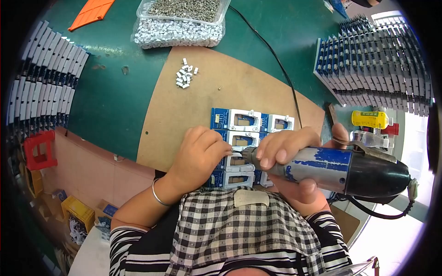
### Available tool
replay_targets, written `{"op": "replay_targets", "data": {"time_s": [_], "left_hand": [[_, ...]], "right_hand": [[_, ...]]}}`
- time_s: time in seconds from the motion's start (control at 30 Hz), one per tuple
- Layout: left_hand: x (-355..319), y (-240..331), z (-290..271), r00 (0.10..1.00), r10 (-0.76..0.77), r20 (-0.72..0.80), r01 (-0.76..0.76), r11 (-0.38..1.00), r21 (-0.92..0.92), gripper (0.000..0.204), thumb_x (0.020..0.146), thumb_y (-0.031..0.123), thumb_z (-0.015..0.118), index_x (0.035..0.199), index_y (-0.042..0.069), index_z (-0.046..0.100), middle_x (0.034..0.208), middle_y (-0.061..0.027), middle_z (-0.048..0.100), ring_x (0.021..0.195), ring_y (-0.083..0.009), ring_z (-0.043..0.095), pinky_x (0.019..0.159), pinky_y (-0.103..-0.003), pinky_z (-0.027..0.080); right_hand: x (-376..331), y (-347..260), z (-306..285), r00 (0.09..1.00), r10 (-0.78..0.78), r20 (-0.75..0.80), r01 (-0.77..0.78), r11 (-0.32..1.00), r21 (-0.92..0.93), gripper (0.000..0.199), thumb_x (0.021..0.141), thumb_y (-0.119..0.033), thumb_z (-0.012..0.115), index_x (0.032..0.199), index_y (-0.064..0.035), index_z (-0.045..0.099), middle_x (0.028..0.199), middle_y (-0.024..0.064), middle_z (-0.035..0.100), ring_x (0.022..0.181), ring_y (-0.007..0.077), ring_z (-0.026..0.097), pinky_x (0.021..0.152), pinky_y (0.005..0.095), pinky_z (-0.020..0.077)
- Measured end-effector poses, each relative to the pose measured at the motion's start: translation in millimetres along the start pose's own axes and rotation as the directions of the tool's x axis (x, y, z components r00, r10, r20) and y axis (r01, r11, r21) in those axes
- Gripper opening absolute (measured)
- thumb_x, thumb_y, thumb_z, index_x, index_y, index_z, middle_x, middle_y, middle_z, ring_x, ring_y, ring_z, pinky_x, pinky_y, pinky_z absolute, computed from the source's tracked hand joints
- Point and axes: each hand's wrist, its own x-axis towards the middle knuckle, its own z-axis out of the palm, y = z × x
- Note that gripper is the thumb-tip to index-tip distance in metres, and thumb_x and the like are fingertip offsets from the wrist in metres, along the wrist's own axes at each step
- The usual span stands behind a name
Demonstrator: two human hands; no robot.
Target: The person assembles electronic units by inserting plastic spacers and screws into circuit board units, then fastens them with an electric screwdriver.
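On the brown board (pixel 216 96), right hand (pixel 294 158) grips the electric screwdriver (pixel 340 170); left hand (pixel 200 154) pinches something hidden.

Orange lid (pixel 92 13), screw tub (pixel 189 9) (w/ white clips), yellow bottle (pixel 369 119)

My right hand (pixel 294 158) grips a worn blue-and-black electric screwdriver (pixel 340 171), tip at the blue-and-white plastic modules (pixel 241 120) on the brown board (pixel 207 92); my left hand (pixel 200 154) pinches beside it.
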Motion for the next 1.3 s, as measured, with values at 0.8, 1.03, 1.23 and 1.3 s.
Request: {"op": "replay_targets", "data": {"time_s": [0.8,1.03,1.23,1.3], "left_hand": [[1,-4,-1,0.998,0.062,0.01,-0.062,0.998,0.006,0.021,0.065,0.005,0.072,0.084,0.005,0.063,0.084,-0.0049,0.057,0.084,-0.0245,0.055,0.073,-0.036,0.043],[2,-5,1,0.994,0.106,-0.03,-0.105,0.994,0.016,0.019,0.066,0.005,0.071,0.083,0.005,0.064,0.083,-0.005,0.057,0.081,-0.0243,0.055,0.073,-0.036,0.044],[5,-4,-3,0.993,0.112,-0.021,-0.109,0.987,0.122,0.016,0.069,0.005,0.07,0.084,0.006,0.067,0.083,-0.0053,0.059,0.08,-0.0237,0.057,0.073,-0.035,0.045],[17,-15,-19,0.982,0.191,0.004,-0.189,0.968,0.167,0.01,0.074,0.009,0.062,0.084,0.008,0.065,0.086,-0.0065,0.061,0.084,-0.0243,0.059,0.073,-0.037,0.047]], "right_hand": [[4,14,-11,0.944,-0.002,0.329,0.104,0.95,-0.293,0.079,0.074,0.008,0.065,0.139,-0.0182,0.028,0.097,0.0137,0.058,0.087,0.0248,0.062,0.081,0.0365,0.0513],[1,35,-7,0.981,-0.118,0.155,0.143,0.976,-0.163,0.068,0.079,-0.005,0.069,0.132,-0.0146,0.028,0.09,0.0131,0.058,0.075,0.0228,0.061,0.073,0.0363,0.0534],[1,24,-16,0.989,-0.109,-0.099,0.115,0.992,0.053,0.07,0.08,-0.023,0.074,0.13,-0.0141,0.026,0.082,0.0103,0.056,0.069,0.024,0.061,0.067,0.0408,0.0525],[-3,0,-23,0.962,-0.234,-0.142,0.24,0.97,0.027,0.072,0.08,-0.028,0.072,0.131,-0.0122,0.024,0.08,0.0098,0.056,0.064,0.0239,0.06,0.064,0.0401,0.0524]]}}
